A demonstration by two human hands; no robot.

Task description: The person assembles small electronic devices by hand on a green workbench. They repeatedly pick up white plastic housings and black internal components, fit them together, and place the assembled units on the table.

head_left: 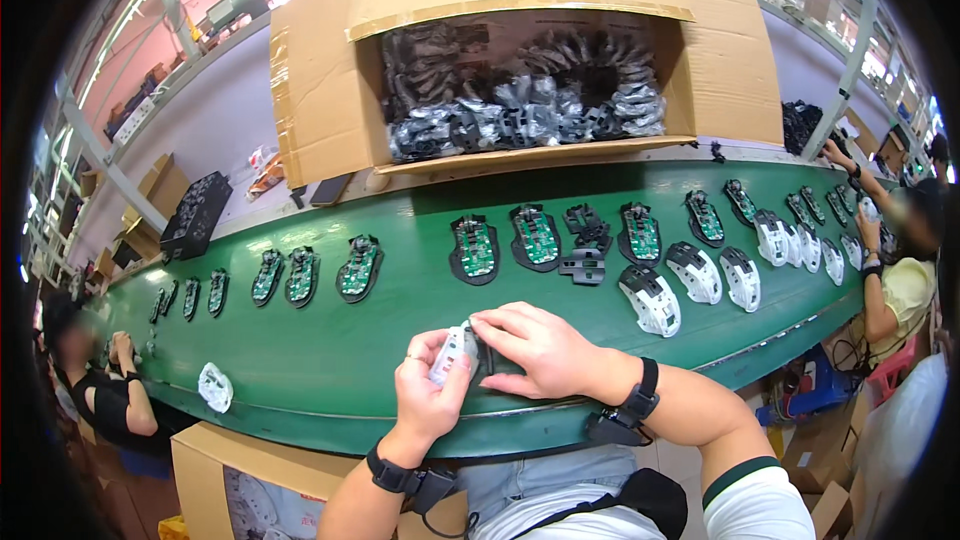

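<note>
In the head view, our left hand (pixel 428 387) clasps a white mouse shell (pixel 450 356) over the near side of the green belt (pixel 300 355), while our right hand (pixel 545 348) touches the dark part (pixel 485 353) against it, whether clamped we cannot tell.

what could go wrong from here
The narrow white plastic shell between the left hand and the right hand could slip. The rounded white plastic shell lies near the front edge of the green work surface and might get knocked off. Exposed green circuit boards on black oval bases could get scratched.
</note>
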